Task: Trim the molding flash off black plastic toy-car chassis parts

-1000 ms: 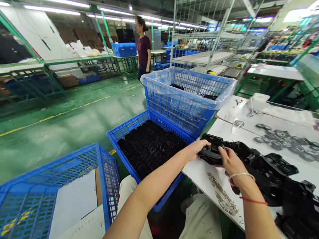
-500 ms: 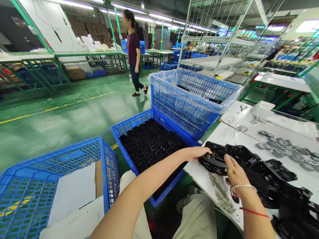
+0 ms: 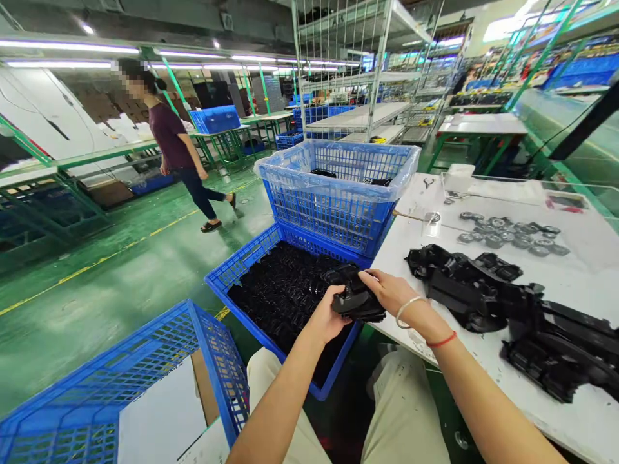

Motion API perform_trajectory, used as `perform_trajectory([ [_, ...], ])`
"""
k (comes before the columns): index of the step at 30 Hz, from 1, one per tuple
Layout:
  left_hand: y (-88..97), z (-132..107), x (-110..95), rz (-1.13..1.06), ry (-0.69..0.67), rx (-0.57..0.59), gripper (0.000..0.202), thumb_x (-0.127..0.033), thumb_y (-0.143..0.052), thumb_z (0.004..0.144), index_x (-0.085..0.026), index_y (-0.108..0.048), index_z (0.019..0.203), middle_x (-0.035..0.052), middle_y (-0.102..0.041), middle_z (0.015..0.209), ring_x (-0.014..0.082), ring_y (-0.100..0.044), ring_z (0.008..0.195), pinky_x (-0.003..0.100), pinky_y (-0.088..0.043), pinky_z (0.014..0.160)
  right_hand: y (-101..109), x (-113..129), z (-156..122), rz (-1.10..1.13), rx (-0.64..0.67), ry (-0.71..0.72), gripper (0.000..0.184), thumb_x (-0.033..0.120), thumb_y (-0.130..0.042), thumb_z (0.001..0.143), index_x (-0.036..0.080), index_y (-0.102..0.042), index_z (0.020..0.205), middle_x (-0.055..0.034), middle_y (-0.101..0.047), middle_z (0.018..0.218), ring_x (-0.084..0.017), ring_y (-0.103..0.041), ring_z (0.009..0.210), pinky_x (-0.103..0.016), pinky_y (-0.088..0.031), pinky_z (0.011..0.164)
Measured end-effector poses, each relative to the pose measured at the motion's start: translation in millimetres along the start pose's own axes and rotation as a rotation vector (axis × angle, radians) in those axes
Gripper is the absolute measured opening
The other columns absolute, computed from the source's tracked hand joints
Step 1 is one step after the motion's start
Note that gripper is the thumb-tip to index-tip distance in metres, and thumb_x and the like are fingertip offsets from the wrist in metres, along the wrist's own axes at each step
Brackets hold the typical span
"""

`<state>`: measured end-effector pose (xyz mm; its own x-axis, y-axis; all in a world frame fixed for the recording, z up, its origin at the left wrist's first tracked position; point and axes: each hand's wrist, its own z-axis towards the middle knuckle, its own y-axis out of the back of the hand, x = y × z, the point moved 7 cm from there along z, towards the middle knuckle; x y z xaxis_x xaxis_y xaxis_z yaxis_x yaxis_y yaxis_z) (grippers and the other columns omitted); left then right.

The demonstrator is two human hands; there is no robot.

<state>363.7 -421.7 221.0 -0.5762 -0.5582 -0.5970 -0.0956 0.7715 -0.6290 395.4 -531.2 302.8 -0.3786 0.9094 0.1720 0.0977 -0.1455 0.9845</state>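
My left hand (image 3: 329, 316) and my right hand (image 3: 389, 291) together grip a black moulded plastic part (image 3: 360, 303), held above the near corner of a blue plastic crate (image 3: 242, 269). The crate is filled with similar black parts (image 3: 285, 296). A loose heap of larger black plastic pieces (image 3: 467, 283) lies on the white worktable (image 3: 401, 270) to the right of my right hand, not touching it. A bangle and a red string circle my right wrist.
A taller blue crate (image 3: 329, 206) lined with clear plastic stands behind, holding a few black parts. Grey round parts (image 3: 507, 235) lie on the table. Another blue crate (image 3: 213, 361) sits at lower left. A person (image 3: 174, 142) walks on the green floor.
Both hands have carried the black part left, off the table and over the crate. The view has swung and tilted, and the person has walked further left.
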Motion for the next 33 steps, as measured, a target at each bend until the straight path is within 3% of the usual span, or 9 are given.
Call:
perform_trajectory([
  [4, 25.2, -22.2, 7.7, -0.186, -0.088, -0.022, 0.026, -0.039, -0.053, 0.078, -0.018, -0.066, 0.084, 0.0048, -0.070, 0.083, 0.0191, -0.063, 0.078, 0.031, -0.050, 0.070, -4.0, 45.4, 3.7, -0.124, 0.064, 0.112, 0.046, 0.014, -0.040, 0.090, 0.029, -0.050, 0.133, -0.0107, -0.062, 0.121, -0.022, -0.067, 0.086, -0.030, -0.049, 0.072],
  [7, 41.2, -36.4, 11.6, -0.311, -0.172, -0.001, 0.023, -0.036, -0.058, 0.078, -0.019, -0.068, 0.088, 0.0050, -0.072, 0.090, 0.0207, -0.065, 0.084, 0.035, -0.051, 0.078, -7.0, 61.9, 6.9, 0.073, 0.090, 0.048, 0.034, 0.032, -0.039, 0.095, 0.028, -0.057, 0.124, -0.0096, -0.067, 0.109, -0.023, -0.067, 0.089, -0.030, -0.049, 0.075],
  [12, 66.5, -51.8, 18.9, -0.364, -0.221, -0.018, 0.020, -0.034, -0.062, 0.078, -0.021, -0.069, 0.092, 0.0044, -0.073, 0.096, 0.0232, -0.066, 0.092, 0.042, -0.050, 0.087, -15.0, 82.6, 2.5, 0.378, 0.120, -0.028, 0.052, 0.054, -0.028, 0.096, 0.020, -0.065, 0.108, -0.0089, -0.071, 0.101, -0.023, -0.066, 0.095, -0.030, -0.047, 0.080],
  [18, 88.3, -56.3, 37.4, -0.413, -0.168, -0.037, 0.026, -0.042, -0.062, 0.075, -0.021, -0.071, 0.087, 0.0060, -0.073, 0.095, 0.0274, -0.065, 0.095, 0.048, -0.050, 0.086, -8.3, 108.7, -8.9, 0.135, 0.135, -0.026, 0.064, 0.067, -0.036, 0.088, 0.015, -0.062, 0.114, -0.0154, -0.071, 0.093, -0.029, -0.067, 0.089, -0.032, -0.047, 0.071],
  [22, 95.3, -62.1, 38.5, -0.476, -0.235, 0.013, 0.027, -0.043, -0.062, 0.073, -0.025, -0.071, 0.091, 0.0056, -0.073, 0.099, 0.0288, -0.064, 0.101, 0.050, -0.048, 0.088, 2.8, 108.6, -16.8, 0.209, 0.084, -0.017, 0.046, 0.057, -0.042, 0.091, 0.018, -0.063, 0.105, -0.0086, -0.070, 0.078, -0.023, -0.068, 0.078, -0.028, -0.045, 0.066],
  [25, 100.7, -67.3, 36.9, -0.443, -0.278, -0.006, 0.027, -0.040, -0.067, 0.069, -0.024, -0.071, 0.090, 0.0055, -0.073, 0.091, 0.0284, -0.065, 0.099, 0.047, -0.049, 0.088, -19.3, 98.3, -28.3, 0.462, 0.164, -0.048, 0.030, 0.043, -0.046, 0.093, 0.019, -0.061, 0.103, -0.0001, -0.065, 0.063, -0.016, -0.065, 0.056, -0.025, -0.045, 0.062],
  [29, 116.1, -71.2, 40.3, -0.318, -0.326, -0.132, 0.026, -0.029, -0.074, 0.061, -0.023, -0.069, 0.085, 0.0008, -0.072, 0.079, 0.0221, -0.067, 0.087, 0.037, -0.051, 0.084, -63.3, 90.3, -41.4, 0.879, 0.226, -0.071, 0.036, 0.048, -0.044, 0.090, 0.018, -0.056, 0.108, 0.0005, -0.064, 0.080, -0.012, -0.063, 0.048, -0.024, -0.045, 0.050],
  [33, 128.0, -71.9, 46.5, -0.199, -0.304, -0.173, 0.040, -0.030, -0.076, 0.060, -0.024, -0.067, 0.099, -0.0004, -0.071, 0.082, 0.0217, -0.067, 0.091, 0.035, -0.051, 0.086, -78.1, 90.3, -43.0, 0.899, 0.168, -0.106, 0.030, 0.041, -0.050, 0.086, 0.019, -0.056, 0.106, 0.0017, -0.061, 0.078, -0.013, -0.062, 0.054, -0.023, -0.046, 0.047],
])
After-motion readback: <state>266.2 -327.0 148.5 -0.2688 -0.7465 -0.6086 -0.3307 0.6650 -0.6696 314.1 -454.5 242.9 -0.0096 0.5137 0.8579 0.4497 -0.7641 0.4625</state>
